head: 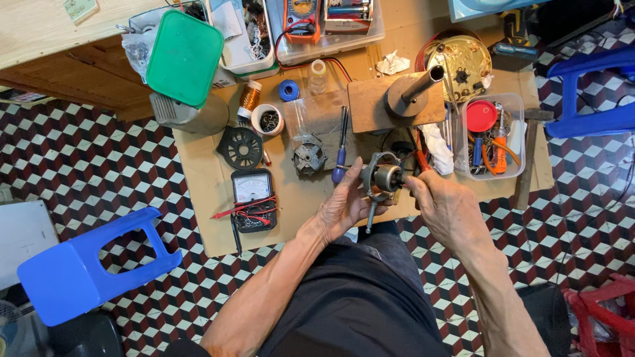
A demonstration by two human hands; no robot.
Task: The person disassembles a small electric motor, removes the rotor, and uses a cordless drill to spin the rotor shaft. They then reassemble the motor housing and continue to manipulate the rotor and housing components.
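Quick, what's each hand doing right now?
Left hand: closed around the small motor assembly, gripping it from the left side.
Right hand: fingers pinched on the same motor assembly at its right end; whether it also holds a tool cannot be told.

An analog multimeter (pixel 252 196) with red leads lies on the cardboard sheet (pixel 198 172), just below a black round vented cover (pixel 241 147). A copper wire spool (pixel 250 98) stands beside a green lid (pixel 184 58). A clear tub (pixel 493 135) holds a red cap. A blue plastic stool (pixel 83 264) lies tipped on the patterned tile floor (pixel 86 152).
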